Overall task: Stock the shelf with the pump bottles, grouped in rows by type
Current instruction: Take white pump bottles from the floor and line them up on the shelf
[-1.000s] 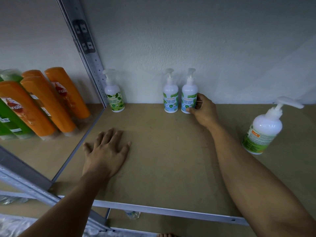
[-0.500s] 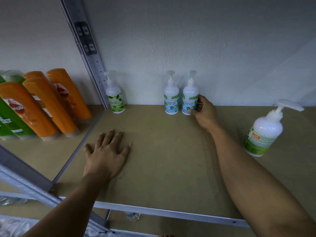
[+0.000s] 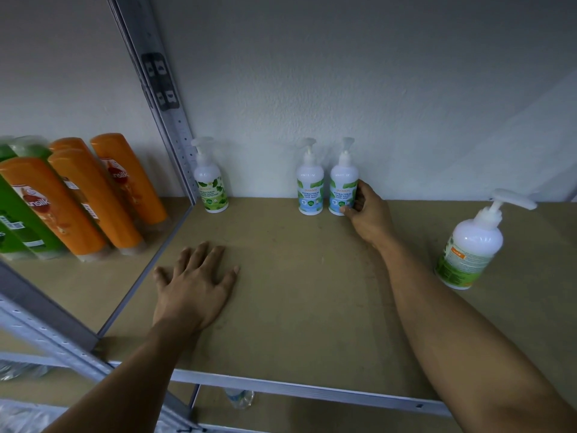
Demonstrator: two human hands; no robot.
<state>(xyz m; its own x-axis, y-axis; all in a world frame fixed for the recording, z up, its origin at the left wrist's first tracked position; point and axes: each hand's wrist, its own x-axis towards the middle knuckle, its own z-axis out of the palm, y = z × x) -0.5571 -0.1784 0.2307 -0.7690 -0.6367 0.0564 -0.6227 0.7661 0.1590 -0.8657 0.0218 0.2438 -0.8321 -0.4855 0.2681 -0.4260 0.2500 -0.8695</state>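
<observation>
1. Right hand [image 3: 367,214] is reaching to the back of the brown fibreboard shelf [image 3: 296,292], with fingers and thumb curling round the lower body of a small white pump bottle with a blue-and-green label [image 3: 342,189]. The bottle is standing upright against the wall.
2. A second small white pump bottle with the same blue-and-green label [image 3: 309,190] is standing just beside it on its left. I cannot tell whether they are touching. The pair is starting one row.
3. Left hand [image 3: 193,285] is lying flat, palm down near the shelf front, fingers spread, holding nothing.
4. A small white pump bottle with a green leaf label [image 3: 210,185] is standing alone at the back left, next to the grey perforated metal upright [image 3: 168,120] and well apart from the blue pair.
5. A white pump bottle with a green-and-orange label [image 3: 471,248] is standing to the right, nearer the front and apart from the rest.
6. Judgement: stocking looks to be at an early stage. One type is paired; the two single bottles are waiting for rows of their own. No spare stock is showing.
7. Orange plastic shampoo bottles [image 3: 93,195] are filling the neighbouring bay, outside this job.
</observation>
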